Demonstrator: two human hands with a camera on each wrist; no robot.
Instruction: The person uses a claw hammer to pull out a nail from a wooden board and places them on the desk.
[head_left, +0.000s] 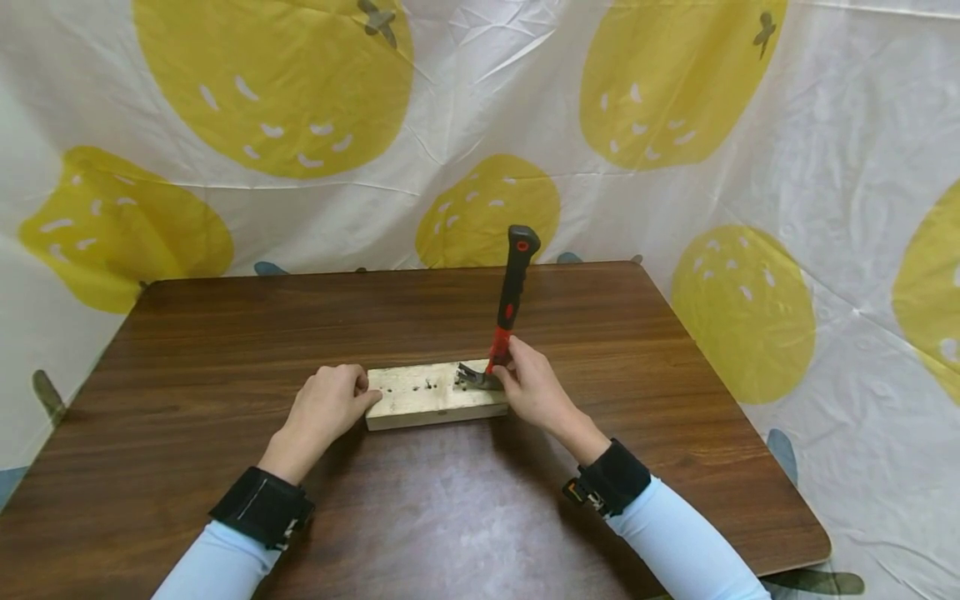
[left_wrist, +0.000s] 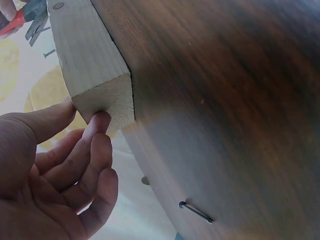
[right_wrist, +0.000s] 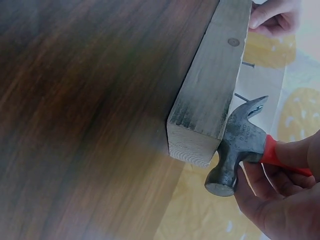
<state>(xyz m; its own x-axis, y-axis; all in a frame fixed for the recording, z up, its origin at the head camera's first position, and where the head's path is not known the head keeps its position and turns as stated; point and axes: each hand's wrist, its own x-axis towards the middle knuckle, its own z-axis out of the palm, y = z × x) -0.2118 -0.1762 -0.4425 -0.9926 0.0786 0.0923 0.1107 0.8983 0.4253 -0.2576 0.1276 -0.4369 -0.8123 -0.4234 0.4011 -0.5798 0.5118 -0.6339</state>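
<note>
A pale wooden block lies lengthwise across the table in front of me. My left hand holds its left end; in the left wrist view the thumb is at the upper edge and a fingertip touches the end face. Near the right end, my right hand grips a claw hammer low on its red neck, by the head. The hammer's black handle points up, and its steel head is at the block's top with the claw toward the left. Two nails stick out of the block's top, one close to the claw.
On the brown wooden table lies a loose nail, seen beyond the left hand in the left wrist view. A white cloth with yellow fruit shapes hangs behind the table and along its right side. Dark holes or marks dot the block's top.
</note>
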